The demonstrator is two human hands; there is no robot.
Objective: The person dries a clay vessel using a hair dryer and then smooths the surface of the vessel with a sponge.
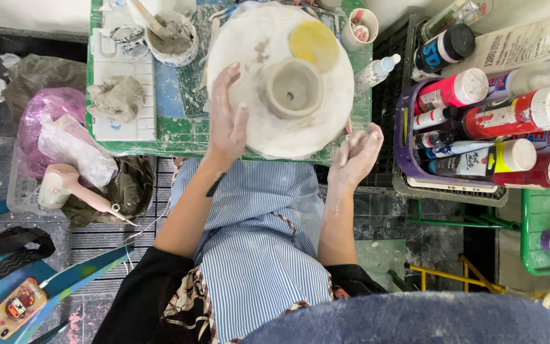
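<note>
Two hands are near one small clay cup (291,88). It stands upright, mouth up, in the middle of a round white wheel (268,130). The left hand (228,114) rests flat on the wheel's near edge, fingers open, just beside the cup. The right hand (358,154) hangs off the edge, fingers loosely curled, holding nothing. One yellow sponge (314,43) lies behind the cup.
</note>
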